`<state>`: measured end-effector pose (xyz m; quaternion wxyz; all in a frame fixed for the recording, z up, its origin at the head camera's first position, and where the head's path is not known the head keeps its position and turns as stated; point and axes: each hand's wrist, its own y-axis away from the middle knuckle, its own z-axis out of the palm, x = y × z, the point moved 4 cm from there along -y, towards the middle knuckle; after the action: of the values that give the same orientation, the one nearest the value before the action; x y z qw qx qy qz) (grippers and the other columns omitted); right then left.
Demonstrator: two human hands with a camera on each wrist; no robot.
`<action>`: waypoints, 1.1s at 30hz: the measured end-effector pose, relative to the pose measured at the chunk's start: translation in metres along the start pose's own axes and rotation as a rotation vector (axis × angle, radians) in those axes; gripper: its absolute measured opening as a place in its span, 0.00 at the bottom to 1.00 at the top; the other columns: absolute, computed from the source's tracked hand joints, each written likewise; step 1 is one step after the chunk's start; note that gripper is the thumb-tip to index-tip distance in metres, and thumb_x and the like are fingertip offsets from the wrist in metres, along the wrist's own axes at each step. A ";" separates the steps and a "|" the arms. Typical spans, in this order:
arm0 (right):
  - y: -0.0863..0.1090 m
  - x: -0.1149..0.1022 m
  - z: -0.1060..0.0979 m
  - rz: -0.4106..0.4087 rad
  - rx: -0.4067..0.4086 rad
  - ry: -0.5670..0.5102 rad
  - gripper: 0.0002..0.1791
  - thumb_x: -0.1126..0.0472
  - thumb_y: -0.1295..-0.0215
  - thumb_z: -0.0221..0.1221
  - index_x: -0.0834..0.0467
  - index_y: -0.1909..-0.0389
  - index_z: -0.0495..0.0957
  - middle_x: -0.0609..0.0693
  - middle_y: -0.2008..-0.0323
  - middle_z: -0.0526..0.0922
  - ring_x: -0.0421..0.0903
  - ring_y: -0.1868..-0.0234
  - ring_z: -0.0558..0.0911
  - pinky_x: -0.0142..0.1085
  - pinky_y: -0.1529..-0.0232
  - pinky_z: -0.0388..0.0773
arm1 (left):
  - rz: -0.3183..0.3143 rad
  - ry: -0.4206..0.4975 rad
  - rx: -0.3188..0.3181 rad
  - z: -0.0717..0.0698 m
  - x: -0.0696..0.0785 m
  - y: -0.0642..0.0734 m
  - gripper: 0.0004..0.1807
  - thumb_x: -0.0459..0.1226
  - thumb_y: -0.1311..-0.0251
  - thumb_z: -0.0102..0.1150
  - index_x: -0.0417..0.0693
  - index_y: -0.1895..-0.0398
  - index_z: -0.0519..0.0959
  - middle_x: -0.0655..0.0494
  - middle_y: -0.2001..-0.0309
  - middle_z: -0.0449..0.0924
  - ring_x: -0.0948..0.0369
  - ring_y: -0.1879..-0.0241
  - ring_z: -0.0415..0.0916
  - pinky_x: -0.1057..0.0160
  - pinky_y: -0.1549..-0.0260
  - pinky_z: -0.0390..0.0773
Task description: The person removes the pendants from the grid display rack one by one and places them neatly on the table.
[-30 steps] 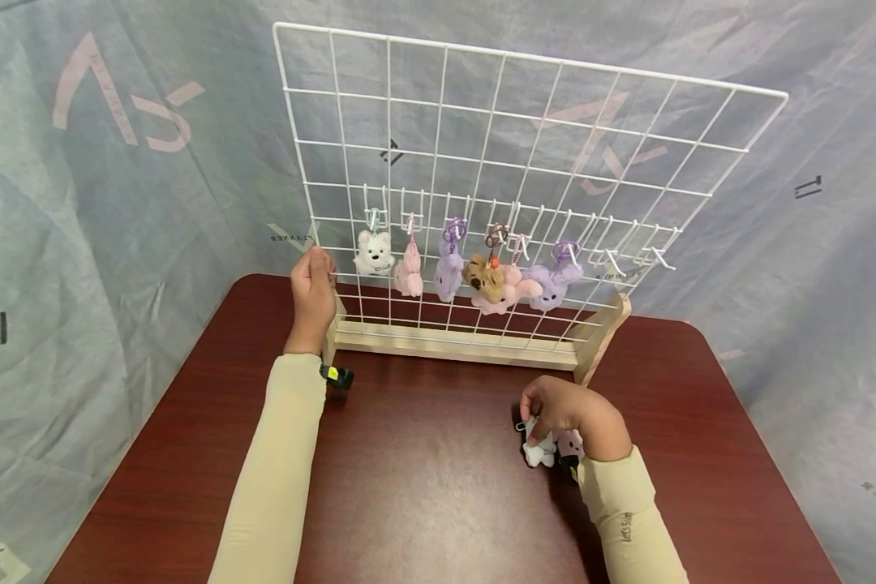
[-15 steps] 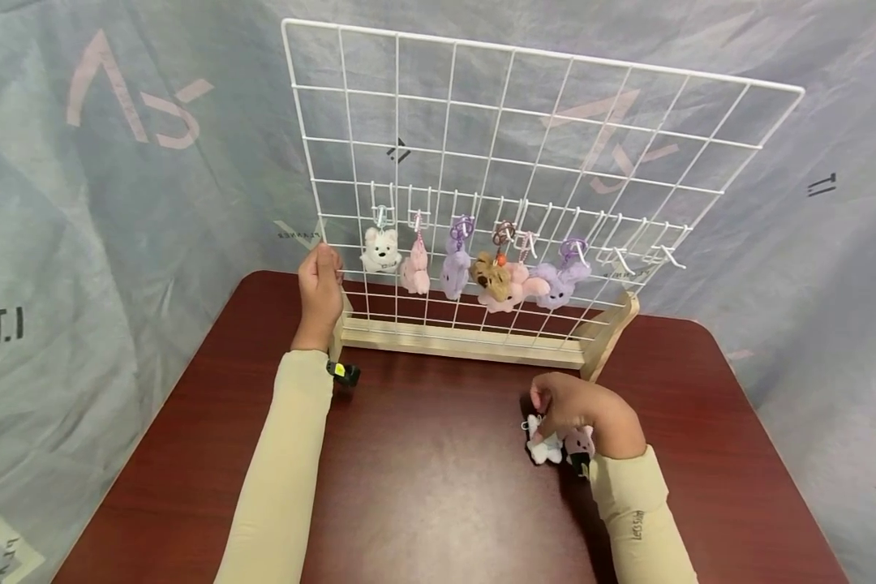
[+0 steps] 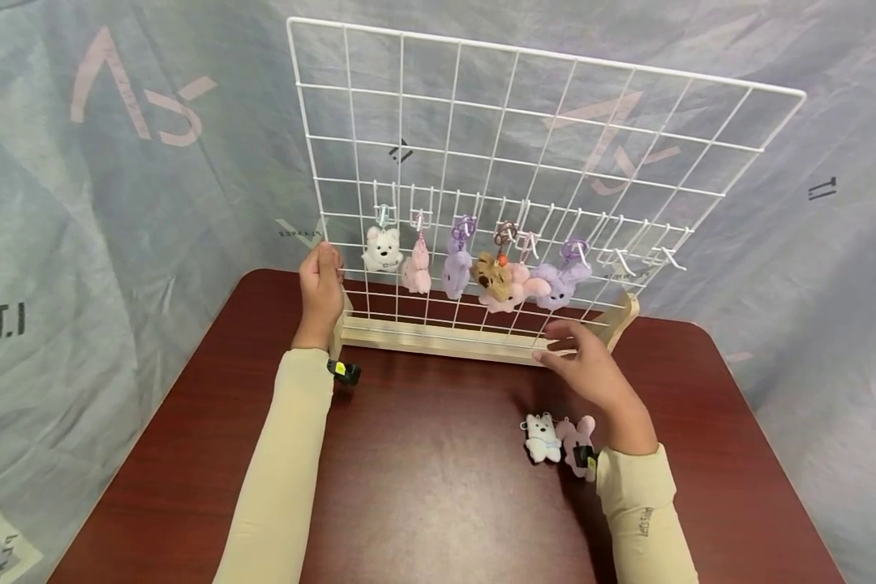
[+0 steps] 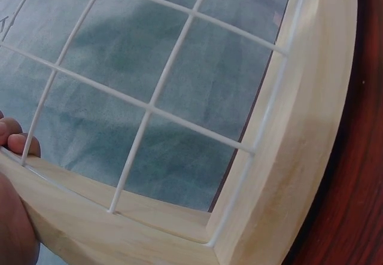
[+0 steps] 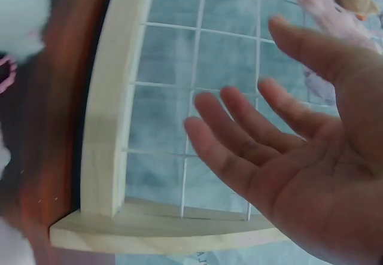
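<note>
My left hand [image 3: 321, 284] grips the left side of a white wire grid rack [image 3: 401, 105]; in the left wrist view its fingers [image 4: 18, 139] and thumb come round the wooden post. My right hand [image 3: 580, 365] is raised before the rack's lower right, fingers spread and holding nothing. Below it on the table lie a white bear plush keychain [image 3: 543, 440] and a pink plush keychain [image 3: 571, 434], the latter partly covered by the wrist camera. On the rack hang a white bear keychain [image 3: 383, 249], pink ones, purple ones and a brown dog keychain [image 3: 492, 276].
Two white hooks [image 3: 616, 259] stick out at the right of the row of keychains. The rack stands on a wooden base [image 3: 445, 339] at the back of the dark red table [image 3: 423, 487]. Grey fabric [image 3: 153, 178] hangs behind and beside it.
My right hand has let go of the white bear keychain on the table and moved up and away toward the rack, its fingers spreading. The left hand keeps its grip on the rack.
</note>
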<state>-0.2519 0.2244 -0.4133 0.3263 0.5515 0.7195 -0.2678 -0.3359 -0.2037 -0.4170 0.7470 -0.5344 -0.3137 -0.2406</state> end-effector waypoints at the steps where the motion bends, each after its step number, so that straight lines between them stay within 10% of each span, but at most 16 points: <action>1: -0.001 -0.001 -0.003 0.005 0.031 -0.014 0.29 0.57 0.27 0.67 0.65 0.33 0.71 0.66 0.38 0.80 0.65 0.40 0.84 0.36 0.48 0.84 | -0.001 0.000 0.001 0.000 0.000 0.000 0.27 0.40 0.15 0.39 0.35 0.78 0.59 0.65 0.79 0.60 0.67 0.80 0.56 0.70 0.77 0.57; 11: -0.010 -0.015 -0.007 -0.004 0.191 -0.254 0.30 0.57 0.25 0.65 0.69 0.32 0.65 0.65 0.43 0.83 0.26 0.53 0.84 0.23 0.52 0.83 | -0.015 0.030 0.001 0.002 0.000 0.002 0.26 0.40 0.15 0.39 0.41 0.79 0.59 0.65 0.80 0.59 0.67 0.80 0.55 0.70 0.77 0.56; 20: -0.011 -0.032 -0.013 -0.048 0.277 -0.475 0.27 0.62 0.24 0.62 0.64 0.31 0.63 0.38 0.55 0.85 0.34 0.60 0.90 0.31 0.59 0.88 | -0.014 0.028 0.007 0.001 -0.001 0.001 0.26 0.40 0.15 0.39 0.44 0.79 0.61 0.65 0.79 0.60 0.68 0.80 0.56 0.71 0.77 0.57; 33: -0.020 -0.037 -0.003 -0.217 0.317 -0.623 0.23 0.68 0.26 0.63 0.57 0.33 0.73 0.46 0.59 0.90 0.43 0.61 0.92 0.39 0.67 0.88 | 0.005 0.050 -0.006 0.001 -0.003 -0.001 0.27 0.42 0.15 0.40 0.41 0.79 0.60 0.65 0.80 0.60 0.67 0.80 0.55 0.68 0.78 0.55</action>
<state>-0.2651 0.1991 -0.3824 0.4099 0.4076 0.5893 -0.5644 -0.3389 -0.2028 -0.4183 0.7535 -0.5314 -0.2929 -0.2530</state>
